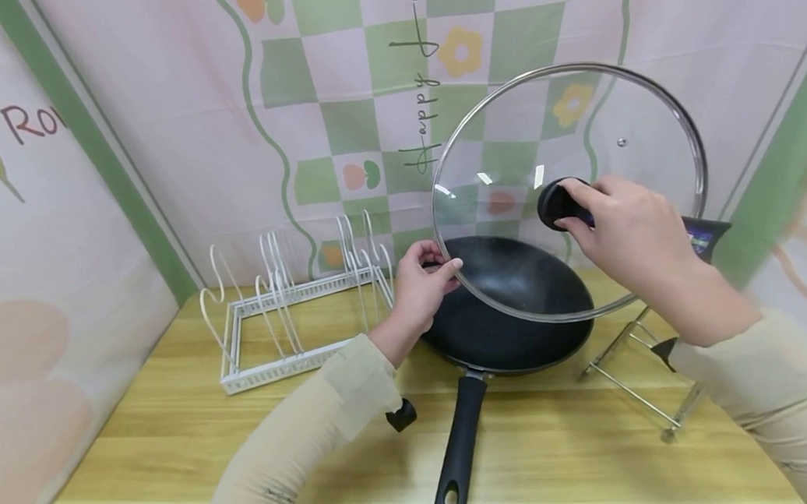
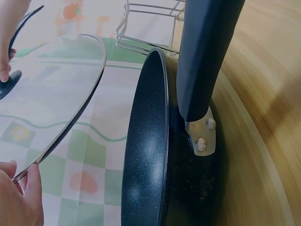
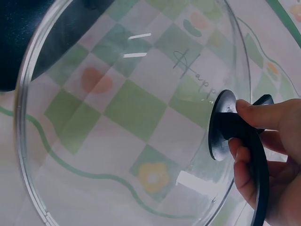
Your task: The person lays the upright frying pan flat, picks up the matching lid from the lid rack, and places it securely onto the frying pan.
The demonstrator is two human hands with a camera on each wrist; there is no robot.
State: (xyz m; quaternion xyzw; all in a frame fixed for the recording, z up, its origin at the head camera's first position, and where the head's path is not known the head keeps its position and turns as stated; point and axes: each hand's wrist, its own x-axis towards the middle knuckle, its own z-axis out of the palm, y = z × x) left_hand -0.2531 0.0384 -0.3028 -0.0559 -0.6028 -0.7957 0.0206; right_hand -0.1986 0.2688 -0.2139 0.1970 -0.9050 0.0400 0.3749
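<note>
A clear glass lid [image 1: 501, 140] with a metal rim is held up, tilted, above a black frying pan [image 1: 515, 342]. My right hand [image 1: 630, 232] grips the lid's black handle [image 3: 228, 125], fingers curled round it in the right wrist view. At the lid's lower left edge my left hand [image 1: 420, 290] pinches the rim between thumb and fingers, as the left wrist view also shows. The pan sits on the wooden table, its long handle [image 1: 462, 443] pointing towards me. Lid and pan overlap in the head view; the left wrist view shows them apart.
Left of the pan stands a white rack [image 1: 281, 366] with upright wire dividers. A metal wire stand [image 1: 634, 392] is at the right, partly behind my right arm. A small black piece [image 1: 402, 416] shows beside my left sleeve. Patterned cloth [image 1: 345, 123] hangs behind the table.
</note>
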